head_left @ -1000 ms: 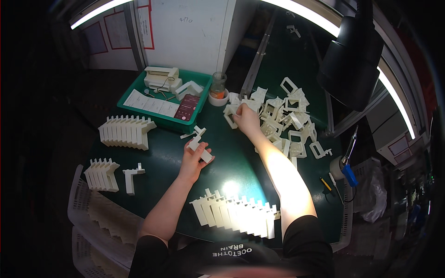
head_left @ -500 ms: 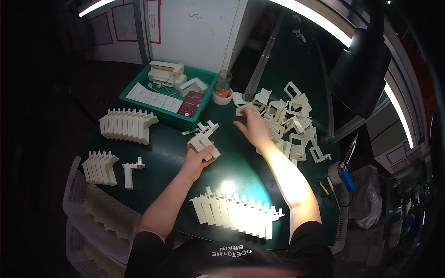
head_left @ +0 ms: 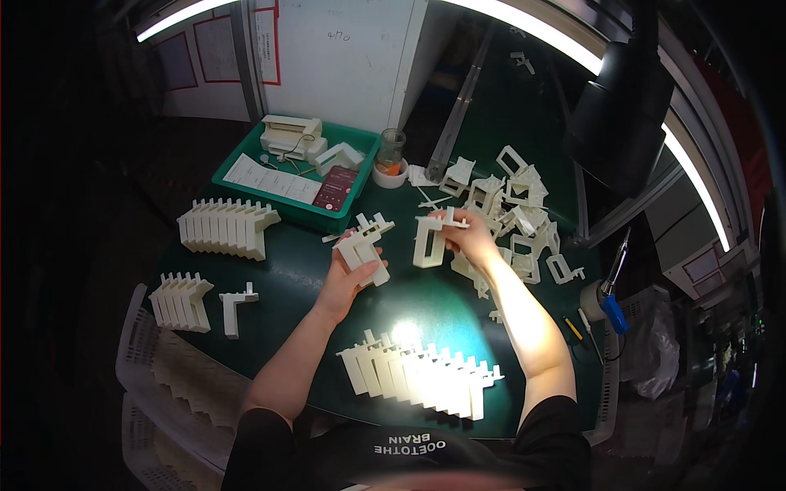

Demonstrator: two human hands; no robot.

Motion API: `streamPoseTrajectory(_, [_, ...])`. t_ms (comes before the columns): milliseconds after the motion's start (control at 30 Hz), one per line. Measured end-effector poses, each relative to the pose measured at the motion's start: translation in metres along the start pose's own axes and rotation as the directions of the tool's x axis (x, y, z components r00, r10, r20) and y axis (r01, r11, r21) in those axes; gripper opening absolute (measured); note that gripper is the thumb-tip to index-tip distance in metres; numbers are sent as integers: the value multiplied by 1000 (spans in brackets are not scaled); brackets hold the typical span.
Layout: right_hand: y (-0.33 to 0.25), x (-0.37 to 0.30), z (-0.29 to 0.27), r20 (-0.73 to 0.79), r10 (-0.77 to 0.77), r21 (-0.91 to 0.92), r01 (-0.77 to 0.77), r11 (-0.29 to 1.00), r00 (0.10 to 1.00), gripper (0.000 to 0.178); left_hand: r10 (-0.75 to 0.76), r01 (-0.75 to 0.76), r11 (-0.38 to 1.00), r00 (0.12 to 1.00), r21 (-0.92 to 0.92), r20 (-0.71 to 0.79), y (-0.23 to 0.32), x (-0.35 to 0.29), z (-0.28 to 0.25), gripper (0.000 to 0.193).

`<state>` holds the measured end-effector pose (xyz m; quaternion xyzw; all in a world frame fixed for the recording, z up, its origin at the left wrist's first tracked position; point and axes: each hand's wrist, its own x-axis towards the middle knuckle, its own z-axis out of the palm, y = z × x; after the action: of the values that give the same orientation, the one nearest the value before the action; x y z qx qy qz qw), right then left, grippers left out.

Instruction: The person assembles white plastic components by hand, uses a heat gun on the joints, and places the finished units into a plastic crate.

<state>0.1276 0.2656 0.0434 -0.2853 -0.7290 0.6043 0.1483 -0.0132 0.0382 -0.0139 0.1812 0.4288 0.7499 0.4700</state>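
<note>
Off-white moulded plastic bracket frame (head_left: pixel 421 241), live from the head view: it sits up over the middle of the bench in the right hand (head_left: pixel 471 237), fingers clamped on its upper right side. Rectangular window, squared bars, little prongs along the top. Across from it, the left hand (head_left: pixel 341 285) closes around angled bracket pieces (head_left: pixel 359 252), thumb pressed over their flat lower faces, stepped tabs poking up beyond the fingers. How many pieces are nested there, I can't tell!

Right behind the right hand comes the heap of loose frames (head_left: pixel 524 219), tangled, all corners and openings. Order elsewhere: a slanted front row of brackets (head_left: pixel 381 372) glares under the light, a ribbed upper-left row (head_left: pixel 221 233) and a shorter lower-left row (head_left: pixel 176 304) stand face to face, with one single L-shaped bracket (head_left: pixel 232 311) beside the shorter one.

Now the edges! Smooth green tabletop (head_left: pixel 295 282) shows between the hands, and again from the left wrist across to those left rows. Farther out, the green plastic tray (head_left: pixel 274 202) bounds the left hand's reach, the glass jar (head_left: pixel 393 147) stands beside it, and the front row lies just inside the near edge.
</note>
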Motion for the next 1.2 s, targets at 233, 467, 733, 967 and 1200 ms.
streamPoseTrajectory(233, [39,-83,16,94,-204,424,147,894,974,45,-48,-86,940,925,331,376,14,-19,61,95])
streamPoseTrajectory(467, [52,-104,2,65,-99,396,65,916,993,34,-148,-69,884,897,462,416,-4,-24,86,98])
streamPoseTrajectory(733, [58,-110,-5,63,-150,455,105,884,987,28,-158,-2,914,919,406,361,-9,-28,99,99])
streamPoseTrajectory(967, [61,-111,-8,66,-133,474,86,876,989,27,-227,96,920,920,380,318,-6,-31,107,89])
streamPoseTrajectory(1200, [63,-113,-8,57,-133,499,87,862,990,30,-226,122,918,943,377,246,-13,-27,105,72])
